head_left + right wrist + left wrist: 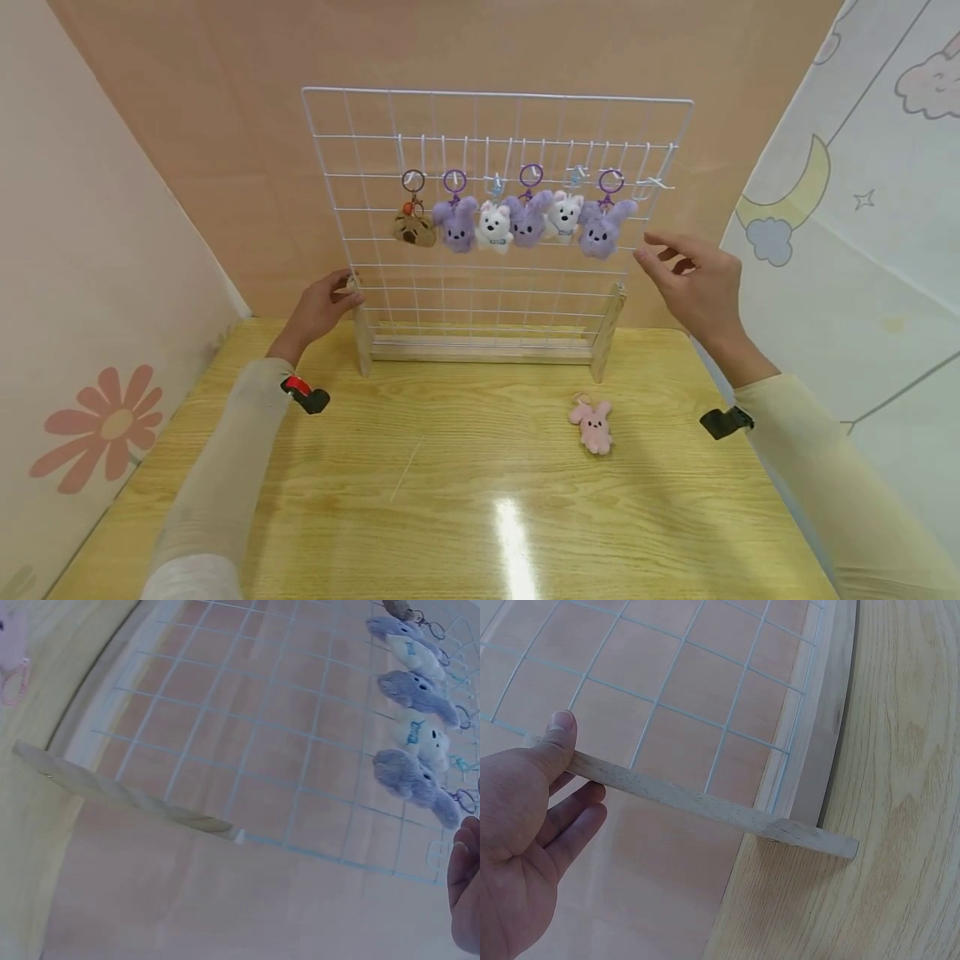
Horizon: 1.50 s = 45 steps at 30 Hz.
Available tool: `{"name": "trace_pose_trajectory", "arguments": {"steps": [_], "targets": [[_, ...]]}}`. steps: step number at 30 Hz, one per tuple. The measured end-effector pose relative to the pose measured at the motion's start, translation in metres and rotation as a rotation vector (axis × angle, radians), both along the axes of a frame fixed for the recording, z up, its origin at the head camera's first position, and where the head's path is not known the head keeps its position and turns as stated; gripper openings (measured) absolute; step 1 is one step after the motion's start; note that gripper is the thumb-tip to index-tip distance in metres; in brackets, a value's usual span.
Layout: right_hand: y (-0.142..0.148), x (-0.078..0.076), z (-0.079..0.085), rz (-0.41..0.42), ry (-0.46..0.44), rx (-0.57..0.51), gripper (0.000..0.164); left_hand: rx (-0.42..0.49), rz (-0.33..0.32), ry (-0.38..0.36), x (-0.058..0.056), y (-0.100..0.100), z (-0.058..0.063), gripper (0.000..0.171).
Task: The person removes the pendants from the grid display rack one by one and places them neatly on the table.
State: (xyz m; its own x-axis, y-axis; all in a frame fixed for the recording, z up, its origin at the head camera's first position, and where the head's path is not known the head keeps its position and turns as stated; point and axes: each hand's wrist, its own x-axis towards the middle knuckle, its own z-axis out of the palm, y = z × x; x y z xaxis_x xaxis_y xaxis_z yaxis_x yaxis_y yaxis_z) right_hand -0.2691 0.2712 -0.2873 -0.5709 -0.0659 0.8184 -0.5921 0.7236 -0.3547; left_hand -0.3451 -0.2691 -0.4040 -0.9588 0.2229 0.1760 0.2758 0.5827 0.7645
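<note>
At the left side of the white wire grid rack (472,287), my left hand (318,310) pinches the top of a wooden upright (682,799), thumb on one side and fingers on the other. My right hand (693,279) hovers beside the rack's right edge, holding nothing, its fingers loosely bent. Nearest to it hangs a purple bunny plush keychain (600,229). A row of hooks also carries two more purple bunnies, two white dog keychains (495,227) and a brown plush keychain (415,231). The rightmost hook (654,183) bears no keychain.
A pink bunny keychain (596,429) lies on the wooden table (360,500), in front of the rack's right foot. A wooden crossbar (480,354) joins the two uprights near the tabletop. Fabric walls (112,250) stand behind and at both sides.
</note>
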Motion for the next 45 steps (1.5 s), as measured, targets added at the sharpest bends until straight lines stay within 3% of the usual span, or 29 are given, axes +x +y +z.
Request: {"name": "trace_pose_trajectory", "arguments": {"steps": [7, 14, 22, 45], "targets": [[-0.014, -0.005, 0.021, 0.006, -0.018, -0.046, 0.031, -0.006, 0.004, -0.003, -0.001, -0.001, -0.001, 0.064], [-0.024, -0.016, 0.032, -0.017, -0.037, -0.098, 0.031, 0.001, 0.002, -0.001, -0.002, -0.001, -0.001, 0.064], [-0.033, -0.028, 0.037, -0.043, -0.117, -0.155, 0.034, -0.011, 0.011, -0.006, -0.003, -0.001, -0.001, 0.065], [-0.056, -0.047, 0.045, -0.131, -0.21, -0.227, 0.036, -0.008, 0.011, 0.0, -0.002, 0.0, -0.001, 0.063]]}}
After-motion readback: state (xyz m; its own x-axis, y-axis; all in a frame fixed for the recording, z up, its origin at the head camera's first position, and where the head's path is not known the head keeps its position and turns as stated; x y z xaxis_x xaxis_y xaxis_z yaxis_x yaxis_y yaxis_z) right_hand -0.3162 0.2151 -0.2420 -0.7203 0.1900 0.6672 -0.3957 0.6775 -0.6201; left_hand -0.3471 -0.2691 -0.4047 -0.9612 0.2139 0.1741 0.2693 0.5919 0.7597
